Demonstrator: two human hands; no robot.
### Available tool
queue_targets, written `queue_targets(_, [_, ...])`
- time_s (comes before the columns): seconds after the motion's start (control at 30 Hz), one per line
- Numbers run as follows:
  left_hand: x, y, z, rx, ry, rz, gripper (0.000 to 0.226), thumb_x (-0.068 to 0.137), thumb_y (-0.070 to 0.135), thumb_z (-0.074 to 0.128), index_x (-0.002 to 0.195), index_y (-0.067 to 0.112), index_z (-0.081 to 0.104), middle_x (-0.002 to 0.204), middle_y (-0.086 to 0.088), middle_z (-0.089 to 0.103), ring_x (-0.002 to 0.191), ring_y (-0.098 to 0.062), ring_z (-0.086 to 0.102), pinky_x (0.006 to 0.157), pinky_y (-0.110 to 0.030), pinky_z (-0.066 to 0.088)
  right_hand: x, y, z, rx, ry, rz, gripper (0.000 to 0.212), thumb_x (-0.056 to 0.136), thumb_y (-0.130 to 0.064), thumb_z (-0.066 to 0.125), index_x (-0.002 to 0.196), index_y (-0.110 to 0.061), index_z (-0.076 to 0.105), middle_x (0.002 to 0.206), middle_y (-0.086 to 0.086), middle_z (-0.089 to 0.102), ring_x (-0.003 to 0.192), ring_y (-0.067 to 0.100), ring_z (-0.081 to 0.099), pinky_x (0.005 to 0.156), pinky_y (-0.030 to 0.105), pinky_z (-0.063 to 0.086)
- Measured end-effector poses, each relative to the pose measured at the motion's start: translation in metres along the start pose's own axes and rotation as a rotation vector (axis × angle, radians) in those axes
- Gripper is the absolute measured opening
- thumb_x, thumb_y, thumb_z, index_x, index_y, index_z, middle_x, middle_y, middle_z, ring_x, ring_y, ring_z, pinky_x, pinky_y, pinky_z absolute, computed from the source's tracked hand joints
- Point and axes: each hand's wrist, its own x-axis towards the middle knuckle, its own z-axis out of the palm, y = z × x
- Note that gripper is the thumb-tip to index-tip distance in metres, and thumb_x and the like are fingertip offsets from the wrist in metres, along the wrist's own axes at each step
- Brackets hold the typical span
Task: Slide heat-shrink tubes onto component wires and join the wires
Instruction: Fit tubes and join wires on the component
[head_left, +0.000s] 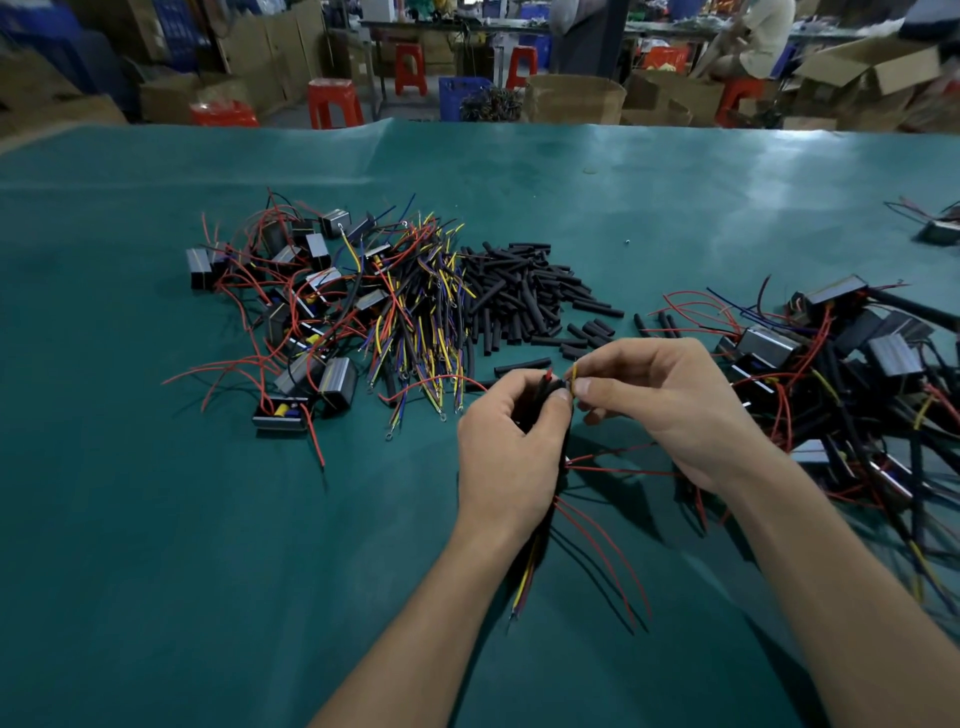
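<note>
Where smooth teal matting covers the bench (156, 519): boxy grey components (291, 312) trailing thin red leads, a sheaf of striped wires (421, 312), matte black heat-shrink tubes (519, 291) heaped. Left hand (506, 447) curled around a black tube and wire bundle (545, 387); right hand (660, 395) pinching a yellow wire (574, 371) at the tube's mouth. More wired components (831, 374) far right.

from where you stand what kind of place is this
Probably a small electronics assembly workshop: a green-covered bench with piles of wired components and heat-shrink tubes, plus cardboard boxes and red stools behind.
</note>
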Motion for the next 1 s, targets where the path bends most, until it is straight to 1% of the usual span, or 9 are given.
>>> queue_targets(0.1, [-0.001,0.0,0.0,-0.007,-0.005,-0.016,0.006,0.088,0.021,0.065,0.084,0.02,0.07,0.074,0.013,0.067,0.072,-0.007,0.06,0.073,-0.031,0.052,0.0,-0.003,0.001,-0.027,0.007,0.014,0.017,0.084,0.002,0.078,0.08,-0.014,0.079,0.077,0.008,0.074,0.069,0.014,0.067,0.064,0.022,0.055])
queue_targets(0.2, [-0.002,0.001,0.0,0.01,-0.01,-0.001,0.005,0.089,0.017,0.066,0.085,0.02,0.069,0.076,0.011,0.069,0.072,-0.009,0.063,0.073,-0.03,0.053,0.0,-0.002,0.003,-0.096,0.055,0.037,0.018,0.084,0.0,0.079,0.076,-0.016,0.079,0.073,0.01,0.073,0.064,0.014,0.066,0.06,0.023,0.054])
queue_targets(0.3, [-0.005,0.004,0.001,0.039,0.004,0.05,0.005,0.088,0.021,0.064,0.092,0.023,0.066,0.078,0.009,0.069,0.072,-0.01,0.064,0.07,-0.025,0.053,0.0,-0.002,0.007,-0.13,0.113,0.034,0.019,0.084,0.0,0.077,0.075,-0.017,0.078,0.071,0.012,0.073,0.058,0.014,0.063,0.056,0.022,0.053])
queue_targets(0.43, [-0.007,0.008,0.001,0.044,-0.003,0.115,0.01,0.092,0.02,0.057,0.096,0.028,0.061,0.072,0.005,0.059,0.06,-0.007,0.052,0.058,-0.017,0.044,0.0,-0.003,0.005,-0.193,0.175,0.021,0.017,0.082,-0.003,0.078,0.075,-0.019,0.079,0.07,0.009,0.074,0.06,0.018,0.067,0.055,0.024,0.054])
queue_targets(0.5, [-0.007,0.007,0.001,0.083,-0.028,0.131,0.008,0.094,0.021,0.056,0.092,0.026,0.062,0.071,0.009,0.059,0.064,-0.004,0.053,0.062,-0.016,0.042,0.001,-0.002,0.004,-0.22,0.21,0.016,0.018,0.08,-0.002,0.078,0.074,-0.019,0.079,0.068,0.006,0.074,0.06,0.016,0.068,0.055,0.024,0.054])
queue_targets(0.6, [-0.007,0.004,0.002,0.136,-0.034,0.132,0.009,0.095,0.022,0.058,0.091,0.025,0.066,0.079,0.011,0.064,0.075,-0.007,0.06,0.071,-0.023,0.045,-0.001,-0.005,0.005,-0.241,0.202,0.022,0.017,0.081,0.001,0.077,0.078,-0.016,0.08,0.068,0.004,0.076,0.062,0.017,0.072,0.059,0.026,0.057])
queue_targets(0.77, [-0.006,0.001,0.002,0.153,-0.02,0.139,0.007,0.094,0.019,0.061,0.094,0.022,0.068,0.086,0.006,0.07,0.084,-0.013,0.066,0.078,-0.039,0.054,-0.003,-0.013,-0.006,-0.077,0.103,0.076,0.019,0.084,0.011,0.073,0.083,-0.007,0.078,0.074,0.017,0.076,0.066,0.026,0.076,0.066,0.03,0.062])
queue_targets(0.87, [-0.005,0.0,0.001,0.168,-0.011,0.136,0.008,0.095,0.019,0.062,0.096,0.021,0.069,0.087,0.007,0.07,0.084,-0.013,0.065,0.078,-0.04,0.053,-0.004,-0.014,-0.008,-0.112,0.092,0.065,0.019,0.085,0.007,0.076,0.091,-0.01,0.076,0.075,0.014,0.076,0.069,0.027,0.077,0.067,0.03,0.063])
queue_targets(1.0, [-0.005,-0.001,0.0,0.158,-0.022,0.137,0.01,0.097,0.018,0.061,0.099,0.023,0.069,0.087,0.009,0.068,0.08,-0.01,0.063,0.074,-0.034,0.052,-0.004,-0.013,-0.009,-0.136,0.12,0.083,0.013,0.083,0.004,0.079,0.084,-0.009,0.075,0.074,0.014,0.077,0.069,0.028,0.077,0.068,0.034,0.064])
